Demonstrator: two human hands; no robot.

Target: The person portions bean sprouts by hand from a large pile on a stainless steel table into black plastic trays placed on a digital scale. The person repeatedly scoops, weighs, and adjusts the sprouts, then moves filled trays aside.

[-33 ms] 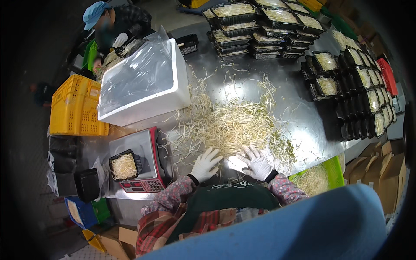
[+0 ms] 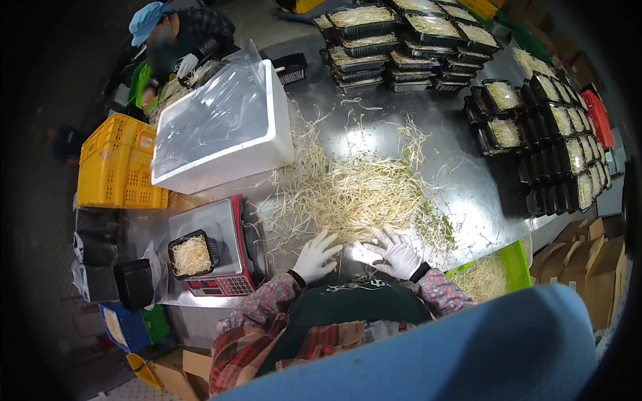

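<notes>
My white-gloved left hand (image 2: pixel 317 257) rests at the near left edge of a loose pile of pale bean sprouts (image 2: pixel 361 194) on the steel table (image 2: pixel 461 187), its fingers stretched and apart. At the pile's near right edge, my right hand (image 2: pixel 396 255) is open too, fingers spread among the strands. Neither hand grips anything. To the left of them, a black tray of sprouts (image 2: pixel 190 254) sits on a red and silver scale (image 2: pixel 231 281).
Stacked filled trays (image 2: pixel 431 27) line the back and right (image 2: pixel 568 154). A white foam box (image 2: pixel 214 120) and yellow crates (image 2: pixel 120 167) stand left. A co-worker (image 2: pixel 180 40) works beyond them. A green basket (image 2: pixel 515 264) and cardboard boxes (image 2: pixel 578 281) are at lower right; empty black trays (image 2: pixel 134 284) lie lower left.
The co-worker's gloved hand has shifted very slightly. My own hands are in almost exactly the same place, still open at the edge of the pile.
</notes>
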